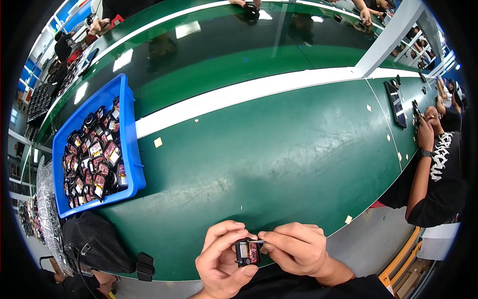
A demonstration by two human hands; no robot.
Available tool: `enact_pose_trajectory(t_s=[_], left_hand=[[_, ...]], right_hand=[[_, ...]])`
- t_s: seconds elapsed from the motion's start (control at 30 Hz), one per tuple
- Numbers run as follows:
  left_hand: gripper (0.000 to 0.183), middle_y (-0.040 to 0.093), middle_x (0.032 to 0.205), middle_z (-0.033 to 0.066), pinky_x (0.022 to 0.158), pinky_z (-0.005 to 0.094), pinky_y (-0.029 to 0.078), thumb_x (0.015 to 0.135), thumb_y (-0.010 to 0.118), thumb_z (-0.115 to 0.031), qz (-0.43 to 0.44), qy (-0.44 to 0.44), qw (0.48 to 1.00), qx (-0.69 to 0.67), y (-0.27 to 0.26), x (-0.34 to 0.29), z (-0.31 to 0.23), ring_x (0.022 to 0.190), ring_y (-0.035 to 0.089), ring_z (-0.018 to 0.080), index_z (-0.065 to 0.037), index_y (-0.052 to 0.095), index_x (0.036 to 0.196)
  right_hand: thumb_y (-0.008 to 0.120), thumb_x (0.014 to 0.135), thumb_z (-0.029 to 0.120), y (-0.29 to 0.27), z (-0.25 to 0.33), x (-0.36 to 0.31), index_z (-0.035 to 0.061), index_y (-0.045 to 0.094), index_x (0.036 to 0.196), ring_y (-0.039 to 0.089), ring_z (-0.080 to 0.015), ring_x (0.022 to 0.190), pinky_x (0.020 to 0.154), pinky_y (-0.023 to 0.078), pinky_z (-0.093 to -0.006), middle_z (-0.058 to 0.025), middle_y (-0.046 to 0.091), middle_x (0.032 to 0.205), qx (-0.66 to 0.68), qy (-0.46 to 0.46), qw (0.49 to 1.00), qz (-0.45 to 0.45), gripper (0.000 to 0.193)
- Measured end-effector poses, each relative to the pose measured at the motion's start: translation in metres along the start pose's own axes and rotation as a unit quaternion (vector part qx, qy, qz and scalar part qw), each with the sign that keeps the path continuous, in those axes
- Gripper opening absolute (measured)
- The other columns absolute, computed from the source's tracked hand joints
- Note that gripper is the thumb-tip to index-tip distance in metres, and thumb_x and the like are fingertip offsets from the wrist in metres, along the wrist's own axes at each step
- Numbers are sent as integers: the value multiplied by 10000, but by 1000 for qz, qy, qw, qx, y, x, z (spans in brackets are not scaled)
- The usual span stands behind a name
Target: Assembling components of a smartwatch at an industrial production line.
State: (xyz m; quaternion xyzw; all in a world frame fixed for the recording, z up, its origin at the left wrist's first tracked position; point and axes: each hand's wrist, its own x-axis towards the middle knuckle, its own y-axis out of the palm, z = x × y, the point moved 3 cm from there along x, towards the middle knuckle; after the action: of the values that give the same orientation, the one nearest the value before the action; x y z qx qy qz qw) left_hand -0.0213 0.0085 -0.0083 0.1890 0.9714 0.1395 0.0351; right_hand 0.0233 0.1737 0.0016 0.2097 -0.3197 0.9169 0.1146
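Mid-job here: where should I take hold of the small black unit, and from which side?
I'd grip the small black unit by its outer edges, from the left, as the left hand does. Its pink-and-yellow face lies exposed, so the edges are probably safer, and the right hand with a thin rod takes up the right side.

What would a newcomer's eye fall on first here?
Probably the bright blue bin at left, heaped with small black devices showing pinkish-red parts. Next, at bottom centre, the left hand holds a similar device while the right hand holds a thin tool against it. A broad green table fills the middle.
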Motion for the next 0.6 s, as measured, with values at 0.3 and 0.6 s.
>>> enact_pose_trajectory(t_s=[0.3, 0.6], left_hand=[[650, 497, 1329, 179, 911, 321, 505, 813, 845, -321, 4, -13, 1000, 8, 1, 0, -2, 1082, 603, 228, 96, 598, 1246], [638, 552, 1286, 185, 932, 311, 484, 793, 862, -306, -17, -24, 999, 35, 1, -1, -7, 1108, 584, 232, 112, 623, 1212]], right_hand=[[797, 722, 27, 0, 0, -1, 34, 734, 1037, 620, -140, 577, 475, 484, -265, -26, 646, 813, -6, 5, 1000, -4, 321], [790, 725, 32, 3, 2, -3, 34, 734, 1029, 593, -132, 550, 468, 475, -266, -23, 640, 793, -43, -16, 999, 2, 310]])
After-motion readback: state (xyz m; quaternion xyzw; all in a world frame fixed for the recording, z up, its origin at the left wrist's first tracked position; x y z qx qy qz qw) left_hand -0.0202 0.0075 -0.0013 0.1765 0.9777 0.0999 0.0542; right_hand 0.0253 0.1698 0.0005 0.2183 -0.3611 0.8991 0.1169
